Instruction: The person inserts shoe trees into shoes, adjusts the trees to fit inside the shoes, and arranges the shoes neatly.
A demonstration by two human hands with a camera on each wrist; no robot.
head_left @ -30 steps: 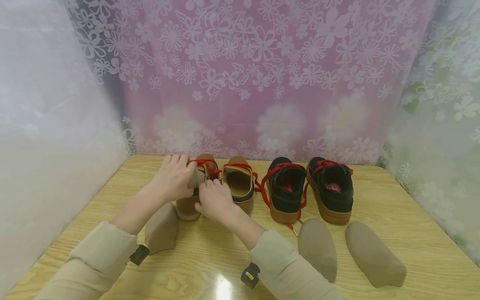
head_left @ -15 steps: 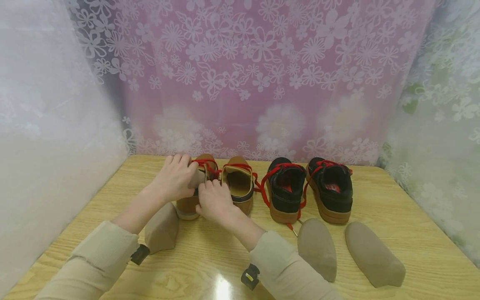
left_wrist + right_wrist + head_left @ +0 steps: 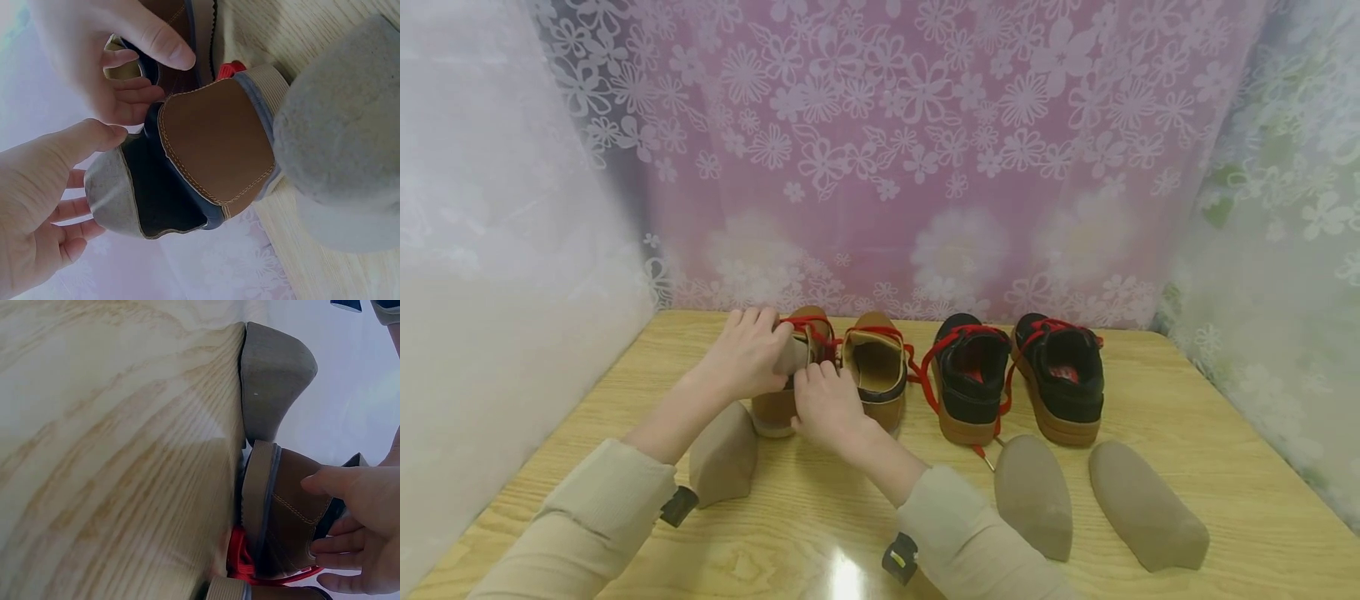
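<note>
In the head view, a brown shoe [image 3: 772, 410] with red laces stands at the left end of the row, heel toward me. A grey shoe insert [image 3: 111, 194] sits in its opening, partly hidden by the hands. My left hand [image 3: 748, 354] holds this insert, thumb on one side and fingers on the other in the left wrist view. My right hand [image 3: 831, 404] grips the same shoe at its collar. From the right wrist view, the right thumb lies by the heel of the brown shoe [image 3: 294, 494], with the fingers curled at its collar edge.
Right of the hands stands a second brown shoe [image 3: 880, 367], then two black shoes [image 3: 972, 392] with red laces. Another grey insert [image 3: 724, 458] stands by my left forearm. Two more inserts [image 3: 1033, 500] lie at the right front of the wooden table [image 3: 790, 542]. A floral curtain [image 3: 925, 167] hangs behind.
</note>
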